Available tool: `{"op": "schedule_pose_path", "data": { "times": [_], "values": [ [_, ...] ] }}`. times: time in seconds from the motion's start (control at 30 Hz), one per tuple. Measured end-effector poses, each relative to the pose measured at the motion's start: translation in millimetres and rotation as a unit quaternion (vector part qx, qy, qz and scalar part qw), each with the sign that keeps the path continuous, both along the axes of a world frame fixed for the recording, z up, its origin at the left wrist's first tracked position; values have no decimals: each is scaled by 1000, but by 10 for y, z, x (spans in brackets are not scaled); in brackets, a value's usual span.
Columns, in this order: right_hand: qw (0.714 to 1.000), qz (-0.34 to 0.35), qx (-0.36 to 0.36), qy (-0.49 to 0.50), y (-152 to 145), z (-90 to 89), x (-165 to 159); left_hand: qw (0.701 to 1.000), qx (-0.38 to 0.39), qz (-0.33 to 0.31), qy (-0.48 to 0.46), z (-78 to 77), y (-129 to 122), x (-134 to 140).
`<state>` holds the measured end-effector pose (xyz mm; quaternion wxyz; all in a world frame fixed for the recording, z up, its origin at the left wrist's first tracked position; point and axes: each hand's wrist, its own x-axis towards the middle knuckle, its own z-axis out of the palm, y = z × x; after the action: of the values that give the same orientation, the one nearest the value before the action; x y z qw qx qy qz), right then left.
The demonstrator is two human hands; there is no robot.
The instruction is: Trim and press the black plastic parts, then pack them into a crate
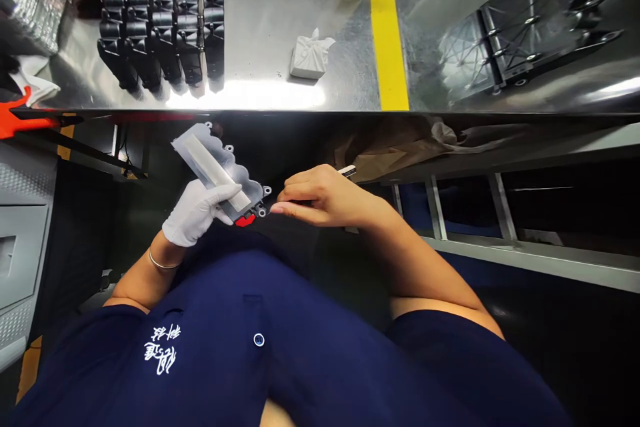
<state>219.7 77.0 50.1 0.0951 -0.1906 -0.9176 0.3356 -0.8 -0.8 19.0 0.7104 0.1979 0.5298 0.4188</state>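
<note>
In a white glove, my left hand [193, 213] is closed around the lower end of a moulded plastic part [225, 163]. The part looks glossy grey, with a scalloped edge, small ring-shaped lugs and a pale flat strip along it. It is tilted in front of my body, below the bench edge. A bit of red shows under its lower end. My bare right hand [325, 197] is closed just right of that end, thumb tip close to the lugs. From behind its knuckles sticks the end of a slim tool [347, 171]; the tool's other end is hidden.
Across the metal bench [260, 27] stand a row of black moulded parts [163, 27], a small white wrapped block [311, 57] and a yellow stripe [390, 40]. Another black part [540, 20] lies at right. Red-handled pliers-like item [20, 117] is at far left.
</note>
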Motion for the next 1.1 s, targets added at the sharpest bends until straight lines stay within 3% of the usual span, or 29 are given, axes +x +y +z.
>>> {"op": "schedule_pose_path", "data": {
  "times": [0.17, 0.7, 1.1],
  "values": [
    [997, -51, 50, -1, 0, -14, -26, 999, 7, -28, -45, -27, 27, -28],
    [995, -55, 79, -25, -22, -89, -76, 1000, 3, -13, -21, -75, 5, -2],
    [1000, 10, 9, -19, -76, -151, -16, 996, -30, 12, -83, -109, 44, -37]
  ]
}}
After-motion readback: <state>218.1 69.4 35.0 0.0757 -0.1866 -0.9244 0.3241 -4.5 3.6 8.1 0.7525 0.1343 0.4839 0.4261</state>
